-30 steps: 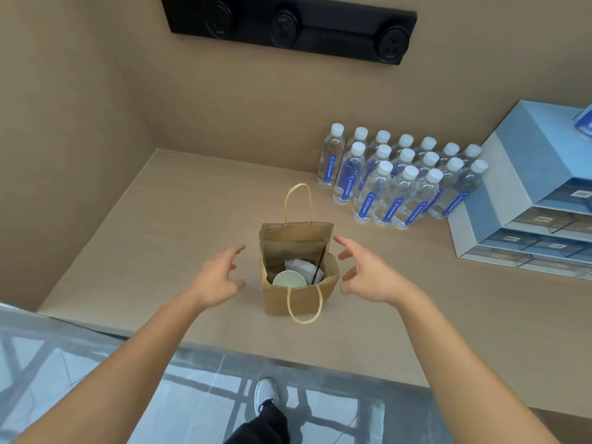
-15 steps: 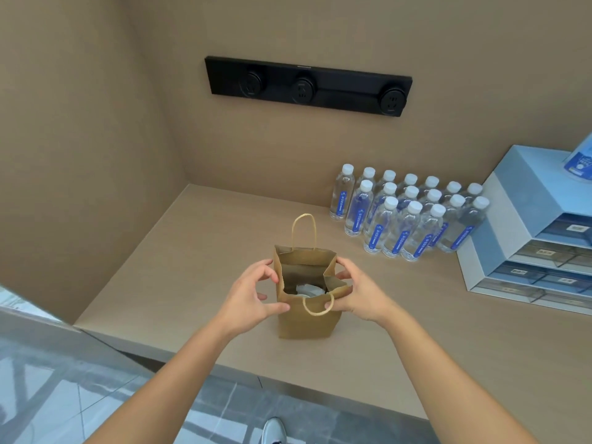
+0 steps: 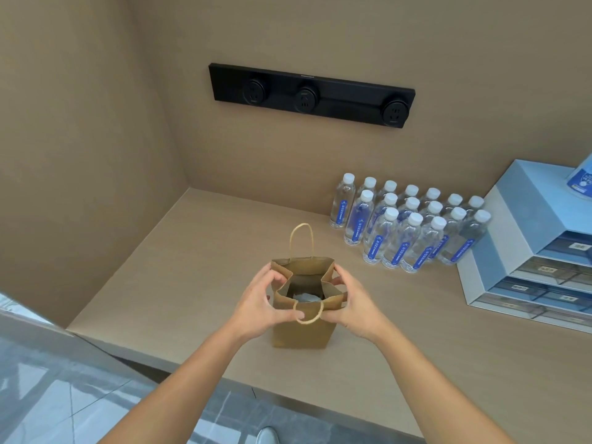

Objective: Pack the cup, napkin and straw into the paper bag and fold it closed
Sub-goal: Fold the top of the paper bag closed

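Paper bag (image 3: pixel 301 328) stands upright on counter (image 3: pixel 179 270), approx. centre of view, mouth open. Left hand (image 3: pixel 259 306) grips bag's left top edge: fingers (image 3: pixel 272 277) curled over rim, thumb pressed on near panel beside near handle (image 3: pixel 308 312). Right hand (image 3: pixel 355 304) grips right top edge likewise, fingers closed on the paper, side gusset creased inward. Both hands pinched shut on bag rim.

Far handle (image 3: pixel 301 240) stands up above back panel; near handle hangs down over front face. Inside bag: pale crumpled item, prob. napkin (image 3: pixel 304 297), partly visible. Cup and straw not discernible in bag's shadowed interior; cannot tell.

Surroundings: water bottles (image 3: pixel 407 225), white caps, blue labels, grouped in rows at rear right of counter, well apart from bag. Blue-grey drawer unit (image 3: pixel 525 251) at far right. Black socket strip (image 3: pixel 310 94) w/ three round outlets on back wall. Shoe tip (image 3: pixel 267 435) visible on tiled floor (image 3: pixel 48 395) below counter edge.
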Available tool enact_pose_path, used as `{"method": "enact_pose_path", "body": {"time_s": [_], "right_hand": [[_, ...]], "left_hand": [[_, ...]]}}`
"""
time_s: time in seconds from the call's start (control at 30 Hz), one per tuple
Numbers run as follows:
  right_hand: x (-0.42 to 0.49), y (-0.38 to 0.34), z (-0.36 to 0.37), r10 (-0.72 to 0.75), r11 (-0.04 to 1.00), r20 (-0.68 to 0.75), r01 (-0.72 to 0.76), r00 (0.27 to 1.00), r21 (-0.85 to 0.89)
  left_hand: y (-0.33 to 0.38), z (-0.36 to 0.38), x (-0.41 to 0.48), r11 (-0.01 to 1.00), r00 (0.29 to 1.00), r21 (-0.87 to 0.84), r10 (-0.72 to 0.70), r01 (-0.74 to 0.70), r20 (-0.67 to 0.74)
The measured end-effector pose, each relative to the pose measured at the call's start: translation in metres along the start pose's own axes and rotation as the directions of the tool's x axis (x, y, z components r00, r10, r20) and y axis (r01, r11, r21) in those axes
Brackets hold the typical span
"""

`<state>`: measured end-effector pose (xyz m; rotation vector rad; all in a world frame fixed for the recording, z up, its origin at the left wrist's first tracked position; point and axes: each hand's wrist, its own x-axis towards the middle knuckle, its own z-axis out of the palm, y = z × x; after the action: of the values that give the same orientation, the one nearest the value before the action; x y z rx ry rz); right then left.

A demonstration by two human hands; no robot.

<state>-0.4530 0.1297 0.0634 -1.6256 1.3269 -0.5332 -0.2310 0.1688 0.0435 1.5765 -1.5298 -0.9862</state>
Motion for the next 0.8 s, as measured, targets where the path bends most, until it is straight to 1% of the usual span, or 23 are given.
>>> {"method": "enact_pose_path", "body": {"time_s": [0.1, 0.3, 0.37, 0.47, 0.53, 0.6, 0.67, 0.73, 0.8], "right_hand": [[0.001, 0.001, -0.001, -0.007, 1.0, -0.027, 0.007, 1.0, 0.011], [0.008, 0.002, -0.005, 0.002, 0.999, -0.137, -0.007, 0.991, -0.04], [0.013, 0.005, -0.002, 0.001, 0.998, -0.18, -0.011, 0.984, -0.056], [0.017, 0.009, 0.003, 0.015, 1.0, -0.216, -0.017, 0.976, -0.007], [0.017, 0.012, 0.005, 0.002, 1.0, -0.237, 0.002, 0.971, 0.018], [0.017, 0.017, 0.008, -0.027, 0.999, -0.252, 0.035, 0.967, 0.027], [0.018, 0.022, 0.01, -0.026, 0.997, -0.272, 0.043, 0.962, 0.059], [0.019, 0.025, 0.014, 0.005, 0.994, -0.299, 0.028, 0.954, 0.105], [0.02, 0.028, 0.017, 0.053, 0.983, -0.314, 0.005, 0.948, 0.183]], "left_hand": [[-0.001, -0.004, 0.005, 0.999, 1.0, -0.042, 0.009, -0.01, -0.004], [0.001, -0.009, 0.011, 0.996, 1.0, -0.089, 0.009, -0.01, -0.008], [0.0, -0.008, 0.013, 0.995, 0.999, -0.103, -0.02, 0.017, -0.028], [-0.004, -0.007, 0.016, 0.99, 0.99, -0.117, -0.091, 0.078, -0.11], [-0.007, -0.007, 0.016, 0.987, 0.985, -0.14, -0.101, 0.081, -0.139], [-0.008, -0.007, 0.017, 0.989, 0.986, -0.134, -0.081, 0.061, -0.145], [-0.01, -0.006, 0.018, 0.997, 0.987, -0.071, -0.041, 0.03, -0.155], [-0.01, -0.004, 0.017, 0.999, 0.988, -0.039, -0.018, 0.012, -0.156], [-0.01, -0.001, 0.016, 0.999, 0.987, -0.049, -0.017, 0.009, -0.16]]}}
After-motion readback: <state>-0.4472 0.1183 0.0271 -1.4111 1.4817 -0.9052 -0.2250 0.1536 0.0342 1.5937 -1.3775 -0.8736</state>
